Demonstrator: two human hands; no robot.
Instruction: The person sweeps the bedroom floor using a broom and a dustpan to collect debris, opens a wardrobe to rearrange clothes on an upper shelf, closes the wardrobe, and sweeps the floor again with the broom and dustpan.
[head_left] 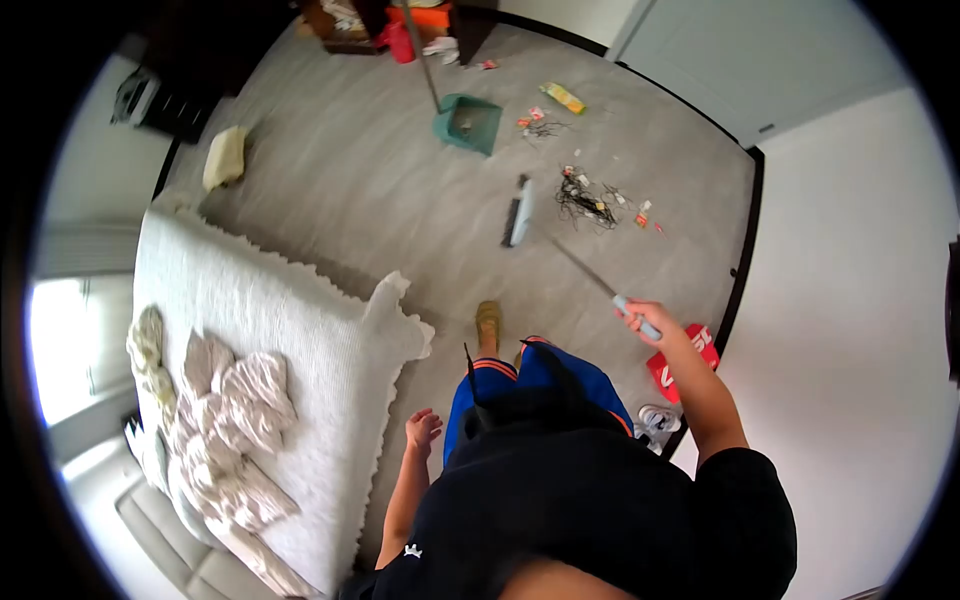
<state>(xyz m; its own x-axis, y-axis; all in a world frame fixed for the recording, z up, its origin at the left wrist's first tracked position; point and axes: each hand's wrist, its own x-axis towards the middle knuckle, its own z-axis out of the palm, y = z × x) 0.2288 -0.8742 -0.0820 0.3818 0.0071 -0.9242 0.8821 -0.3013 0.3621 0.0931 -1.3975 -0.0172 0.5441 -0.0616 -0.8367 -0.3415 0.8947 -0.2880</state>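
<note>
My right hand (645, 318) is wrapped around the grey grip of a broom (521, 216). The broom's handle slants forward and left, and its light grey head with dark bristles meets the floor ahead of my feet. Right of the broom head lies a tangled dark heap of litter (588, 200) with small scraps in it. A smaller patch of litter (540, 129) is farther off, near a yellow-green packet (563, 97). The long-handled green dustpan (468, 122) rests on the floor beyond the broom. My left hand (424, 428) hangs beside my shorts, fingers apart, holding nothing.
On the left stands a bed (330, 400) with a white cover and a crumpled blanket (235, 420). A red box (688, 362) and shoes (657, 422) sit by the right wall. A cabinet (345, 40) is at the back, and a cream-coloured object (225, 158) lies beyond the bed.
</note>
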